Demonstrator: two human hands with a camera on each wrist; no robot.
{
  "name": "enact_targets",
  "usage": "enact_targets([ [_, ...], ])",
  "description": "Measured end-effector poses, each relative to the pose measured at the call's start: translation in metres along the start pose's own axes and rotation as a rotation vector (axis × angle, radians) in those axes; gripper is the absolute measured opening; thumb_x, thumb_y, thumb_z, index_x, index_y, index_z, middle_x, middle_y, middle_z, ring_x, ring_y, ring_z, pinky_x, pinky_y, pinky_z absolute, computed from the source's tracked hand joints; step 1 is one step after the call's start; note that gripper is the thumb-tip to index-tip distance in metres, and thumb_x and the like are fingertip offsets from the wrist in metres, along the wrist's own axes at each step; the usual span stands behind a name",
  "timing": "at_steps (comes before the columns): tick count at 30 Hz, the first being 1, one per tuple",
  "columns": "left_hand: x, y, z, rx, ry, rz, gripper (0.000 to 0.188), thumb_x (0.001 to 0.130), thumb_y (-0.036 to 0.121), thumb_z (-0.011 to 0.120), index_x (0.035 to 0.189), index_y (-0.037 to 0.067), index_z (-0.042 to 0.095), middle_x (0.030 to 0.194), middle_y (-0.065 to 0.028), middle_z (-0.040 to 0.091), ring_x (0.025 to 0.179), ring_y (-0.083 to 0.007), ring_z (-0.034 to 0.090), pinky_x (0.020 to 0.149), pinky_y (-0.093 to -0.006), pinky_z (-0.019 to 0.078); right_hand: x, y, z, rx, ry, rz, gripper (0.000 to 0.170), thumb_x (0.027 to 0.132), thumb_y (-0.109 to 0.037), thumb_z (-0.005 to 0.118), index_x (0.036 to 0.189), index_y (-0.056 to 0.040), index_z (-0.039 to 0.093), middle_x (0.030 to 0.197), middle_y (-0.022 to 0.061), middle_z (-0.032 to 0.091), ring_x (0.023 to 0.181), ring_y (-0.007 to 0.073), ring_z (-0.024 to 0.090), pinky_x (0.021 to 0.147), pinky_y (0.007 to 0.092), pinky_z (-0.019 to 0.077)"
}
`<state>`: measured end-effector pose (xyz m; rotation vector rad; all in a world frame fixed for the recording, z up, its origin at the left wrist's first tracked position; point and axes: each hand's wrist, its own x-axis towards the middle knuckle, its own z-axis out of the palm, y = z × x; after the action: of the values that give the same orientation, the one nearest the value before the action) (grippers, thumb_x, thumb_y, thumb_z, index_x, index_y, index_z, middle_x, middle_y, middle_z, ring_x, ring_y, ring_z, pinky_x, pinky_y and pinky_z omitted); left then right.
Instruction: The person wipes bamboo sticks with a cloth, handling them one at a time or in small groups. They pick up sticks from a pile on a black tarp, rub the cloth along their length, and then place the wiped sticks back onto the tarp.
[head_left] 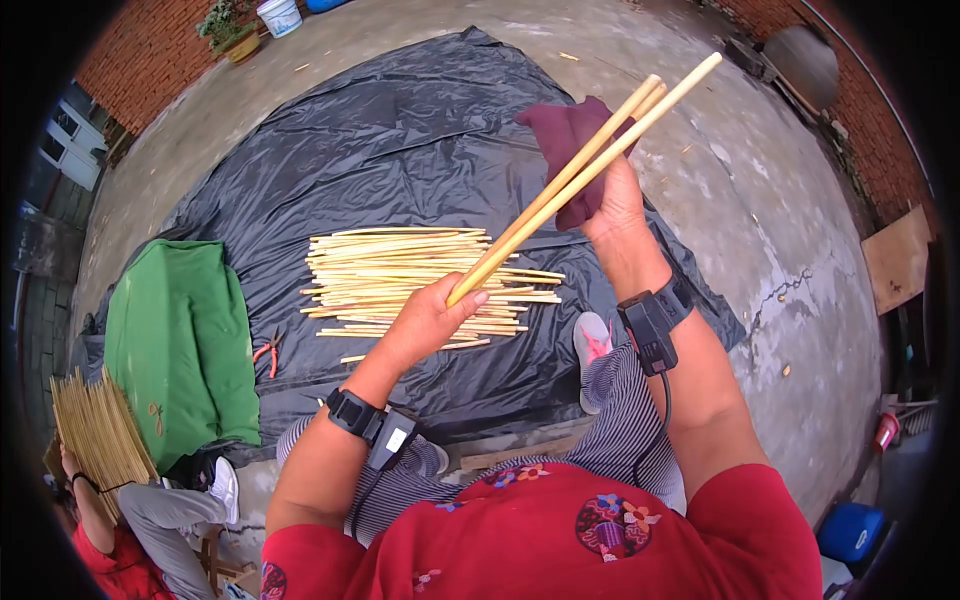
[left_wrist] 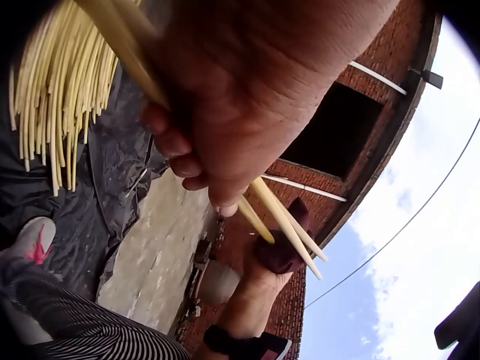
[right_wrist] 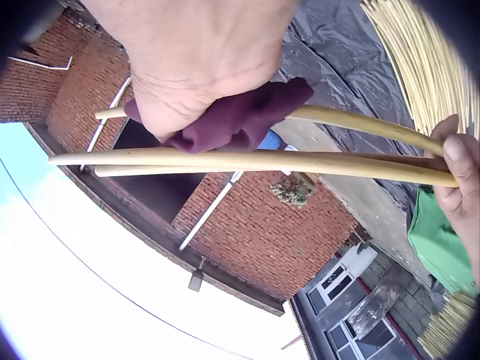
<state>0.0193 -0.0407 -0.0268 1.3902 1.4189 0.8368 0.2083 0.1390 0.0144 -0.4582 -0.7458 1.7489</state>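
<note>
My left hand point(head_left: 425, 320) grips the lower ends of three pale, peeled wooden sticks point(head_left: 560, 200), which slant up to the right. Farther up, my right hand point(head_left: 612, 208) holds a maroon cloth point(head_left: 563, 140). The right wrist view shows that cloth point(right_wrist: 232, 120) bunched round one stick, while the other two sticks point(right_wrist: 300, 163) pass beside it. My right fingers are largely hidden behind the hand and cloth. Beneath the left hand, a pile of similar sticks point(head_left: 400, 265) lies on a black plastic sheet point(head_left: 400, 130).
A green cloth point(head_left: 180, 340) lies on the left, with red-handled pliers point(head_left: 268, 355) beside it. At lower left, another person's hand point(head_left: 70, 462) touches a bundle of sticks point(head_left: 105, 425). Cracked concrete point(head_left: 760, 250) borders the sheet, and a shoe point(head_left: 592, 340) stands near the pile.
</note>
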Motion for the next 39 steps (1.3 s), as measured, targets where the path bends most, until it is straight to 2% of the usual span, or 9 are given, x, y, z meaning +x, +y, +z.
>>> enact_targets([
  [4, -0.011, 0.012, -0.005, 0.046, 0.023, -0.084, 0.031, 0.090, 0.033, 0.063, 0.099, 0.003, 0.061, 0.074, -0.0031, 0.056, 0.069, -0.0107, 0.051, 0.063, -0.0266, 0.0433, 0.008, -0.026, -0.021, 0.005, -0.001, 0.075, 0.042, 0.089, -0.034, 0.060, 0.117, -0.0038, 0.052, 0.114, 0.0105, 0.060, 0.101, 0.0218, 0.058, 0.081, 0.0340, 0.0523],
  [7, -0.014, 0.003, -0.010, 0.125, 0.029, -0.086, 0.034, 0.088, 0.034, 0.064, 0.101, 0.002, 0.062, 0.076, -0.0067, 0.060, 0.071, -0.0134, 0.055, 0.066, -0.0292, 0.0452, 0.011, -0.045, -0.022, 0.146, 0.145, -0.098, 0.039, 0.091, -0.026, 0.057, 0.120, -0.0002, 0.051, 0.118, 0.0151, 0.060, 0.111, 0.0252, 0.057, 0.092, 0.0365, 0.0506],
  [11, -0.018, -0.003, -0.012, 0.209, 0.069, -0.063, 0.034, 0.088, 0.035, 0.065, 0.097, 0.002, 0.061, 0.073, -0.0060, 0.058, 0.068, -0.0137, 0.052, 0.063, -0.0297, 0.0441, 0.021, -0.058, -0.040, 0.237, 0.338, -0.246, 0.033, 0.098, -0.030, 0.042, 0.114, -0.0038, 0.053, 0.111, 0.0116, 0.062, 0.100, 0.0277, 0.062, 0.082, 0.0436, 0.0542],
  [15, -0.021, -0.014, -0.014, 0.111, 0.089, -0.099, 0.034, 0.088, 0.035, 0.065, 0.096, 0.002, 0.061, 0.072, -0.0055, 0.055, 0.066, -0.0140, 0.050, 0.063, -0.0297, 0.0437, 0.026, -0.075, -0.059, 0.278, 0.576, -0.300, 0.036, 0.098, -0.032, 0.041, 0.121, -0.0049, 0.049, 0.117, 0.0114, 0.059, 0.105, 0.0306, 0.059, 0.090, 0.0496, 0.0494],
  [21, -0.024, -0.009, -0.020, 0.095, 0.053, -0.172, 0.031, 0.089, 0.032, 0.064, 0.097, 0.002, 0.061, 0.071, -0.0018, 0.054, 0.066, -0.0115, 0.047, 0.062, -0.0280, 0.0426, 0.022, -0.053, -0.058, 0.328, 0.442, -0.254, 0.037, 0.099, -0.035, 0.039, 0.122, -0.0075, 0.049, 0.118, 0.0105, 0.059, 0.103, 0.0306, 0.060, 0.092, 0.0503, 0.0479],
  [25, -0.037, 0.008, -0.055, -0.006, -0.033, -0.258, 0.027, 0.090, 0.030, 0.063, 0.092, 0.003, 0.060, 0.064, 0.0025, 0.049, 0.056, -0.0068, 0.041, 0.052, -0.0238, 0.0384, 0.041, -0.075, -0.093, 0.472, 0.637, -0.271, 0.035, 0.099, -0.035, 0.039, 0.121, -0.0094, 0.050, 0.115, 0.0094, 0.060, 0.099, 0.0269, 0.062, 0.093, 0.0458, 0.0487],
  [30, -0.027, 0.001, -0.065, -0.256, 0.302, -0.233, 0.021, 0.093, 0.026, 0.058, 0.087, 0.008, 0.050, 0.059, 0.0032, 0.047, 0.042, -0.0056, 0.042, 0.039, -0.0210, 0.0354, 0.028, -0.088, -0.073, 0.266, 0.507, -0.246, 0.029, 0.097, -0.030, 0.046, 0.116, -0.0095, 0.054, 0.115, 0.0073, 0.060, 0.099, 0.0253, 0.062, 0.094, 0.0432, 0.0481],
  [35, -0.009, 0.008, -0.034, -0.298, 0.247, -0.218, 0.018, 0.094, 0.024, 0.056, 0.090, 0.008, 0.050, 0.058, 0.0020, 0.050, 0.043, -0.0057, 0.046, 0.039, -0.0193, 0.0379, 0.001, -0.036, -0.012, 0.120, 0.227, 0.020, 0.030, 0.096, -0.026, 0.049, 0.118, -0.0051, 0.053, 0.115, 0.0074, 0.060, 0.105, 0.0226, 0.059, 0.093, 0.0407, 0.0487],
  [39, 0.004, 0.013, -0.009, -0.229, 0.257, -0.189, 0.017, 0.094, 0.022, 0.056, 0.094, 0.005, 0.050, 0.059, 0.0014, 0.050, 0.043, -0.0063, 0.045, 0.040, -0.0202, 0.0387, -0.017, -0.005, 0.020, 0.096, 0.194, 0.098, 0.033, 0.096, -0.029, 0.050, 0.117, -0.0043, 0.054, 0.115, 0.0075, 0.060, 0.104, 0.0219, 0.059, 0.094, 0.0391, 0.0476],
])
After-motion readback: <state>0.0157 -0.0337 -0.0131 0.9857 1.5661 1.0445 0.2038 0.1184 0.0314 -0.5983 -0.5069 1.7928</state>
